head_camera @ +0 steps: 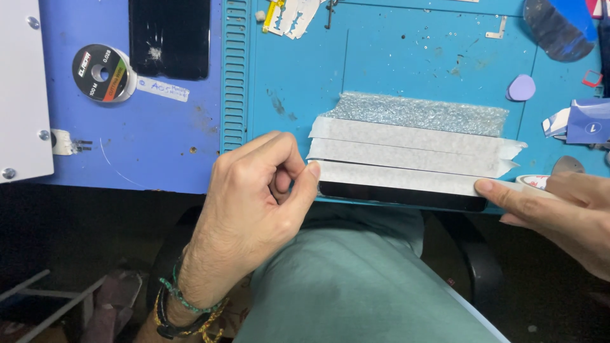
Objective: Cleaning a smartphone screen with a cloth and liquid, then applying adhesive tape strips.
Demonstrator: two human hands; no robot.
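— What is being handled, and where is it found?

— A dark flat panel point(403, 195), seemingly a phone or its screen, is seen at the front edge of the counter point(394, 57), wrapped in bubble wrap point(419, 113) and crossed by three strips of white tape point(406, 155). The lowest strip is laid along the panel's near side.

— How are the hands set?

— The left hand point(254, 203) is closed, thumb and forefinger pinched together on the left end of the lowest strip. The right hand point(553, 209) is laid with its fingers together, one fingertip pressed on the strip's right end; a tape roll point(534, 181) shows just behind it, and whether it is held cannot be told.

— How is the bundle judged to handle?

— It is judged light, thin and stiff, and fragile if glass is inside, as the cracked phone point(169, 38) at the back left of the counter suggests. The wrap is soft and gives under pressure. The tape is limp and sticky, and is apt to crease or cling to itself.

— Where would hold best be taken?

— By the two short ends or the long edges, with the flat face supported, so that no bending is put on it. The tape is best gripped only at its free ends.
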